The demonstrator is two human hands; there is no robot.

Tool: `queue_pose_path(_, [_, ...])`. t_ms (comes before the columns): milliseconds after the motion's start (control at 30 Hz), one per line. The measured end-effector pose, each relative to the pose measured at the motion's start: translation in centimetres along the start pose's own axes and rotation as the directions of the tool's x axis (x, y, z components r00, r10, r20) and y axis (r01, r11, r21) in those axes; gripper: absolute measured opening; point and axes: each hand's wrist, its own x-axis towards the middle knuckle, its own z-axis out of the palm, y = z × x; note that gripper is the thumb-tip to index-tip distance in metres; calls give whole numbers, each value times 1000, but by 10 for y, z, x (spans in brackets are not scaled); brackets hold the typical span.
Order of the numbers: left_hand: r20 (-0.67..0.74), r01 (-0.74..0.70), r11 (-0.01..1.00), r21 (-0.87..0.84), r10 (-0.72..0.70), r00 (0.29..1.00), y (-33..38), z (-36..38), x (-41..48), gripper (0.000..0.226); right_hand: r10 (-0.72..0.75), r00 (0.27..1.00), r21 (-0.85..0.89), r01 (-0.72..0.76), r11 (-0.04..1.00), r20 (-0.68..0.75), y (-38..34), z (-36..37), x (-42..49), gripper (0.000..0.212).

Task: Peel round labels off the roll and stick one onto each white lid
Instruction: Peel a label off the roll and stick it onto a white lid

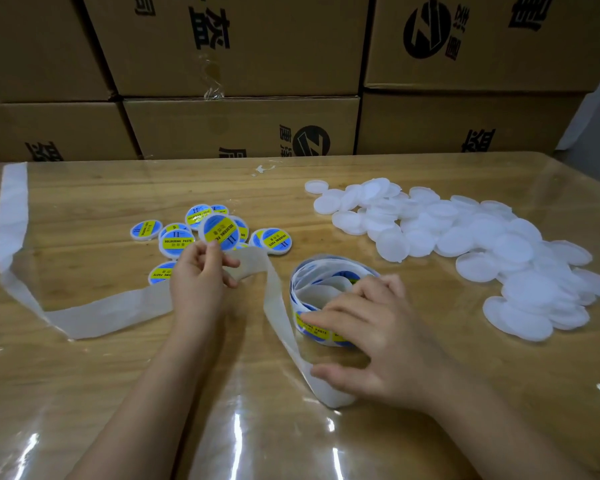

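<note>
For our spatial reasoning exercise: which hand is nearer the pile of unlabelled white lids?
Right. The right hand rests on the label roll beside the lid pile; the left hand holds a labelled lid farther away.

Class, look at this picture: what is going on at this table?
A person is labelling lids. The left hand holds up a labelled lid by a small group of finished lids. The right hand rests on the label roll. The bare backing strip trails off to the left, and a big pile of plain white lids lies on the right.
</note>
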Motion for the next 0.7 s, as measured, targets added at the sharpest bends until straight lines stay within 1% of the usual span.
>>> queue_pose_path(67, [-6, -17, 1000, 1, 17, 1000, 1, 2, -1, 19, -43, 997, -58, 46, 997, 60, -4, 0, 0, 53])
queue_pose_path(133, [-7, -41, 999, 15, 41, 999, 3, 3, -3, 19, -87, 986, -126, 106, 986, 144, -8, 5, 0, 49])
queue_pose_path(200, [0, -117, 988, 99, 117, 993, 5, 3, -4, 22, -111, 967, -172, 153, 973, 230, -11, 8, -1, 39])
queue_pose_path(233, [12, -177, 969, 173, 177, 984, 6, 2, -5, 23, -110, 960, -158, 154, 975, 257, -12, 9, -1, 36])
queue_pose_path(267, [23, -238, 939, 249, 240, 970, 7, 1, -6, 22, -102, 955, -107, 136, 985, 278, -13, 8, 0, 33])
queue_pose_path(333, [37, -326, 871, 366, 337, 941, 9, 0, -6, 18, -73, 942, 54, 59, 997, 327, -15, 2, 2, 21])
queue_pose_path(400, [72, -364, 807, 465, 375, 924, 8, -1, -4, 21, -48, 925, 195, -29, 980, 378, -16, -5, 3, 16])
queue_pose_path(467, [119, -344, 755, 559, 337, 934, 6, -3, 1, 27, -28, 909, 312, -114, 943, 417, -17, -11, 5, 19])
queue_pose_path(533, [148, -297, 745, 598, 261, 954, 0, -4, 4, 32, -15, 902, 378, -166, 911, 432, -15, -16, 4, 20])
queue_pose_path(600, [135, -255, 742, 620, 220, 966, -6, -4, 7, 29, -1, 900, 388, -187, 903, 436, -14, -18, 4, 19])
queue_pose_path(667, [104, -213, 712, 669, 194, 975, -8, -4, 8, 19, 15, 902, 348, -182, 920, 431, -12, -16, 4, 18])
queue_pose_path(700, [86, -186, 689, 701, 177, 980, -9, -4, 9, 20, 25, 911, 324, -172, 930, 413, -12, -14, 4, 17])
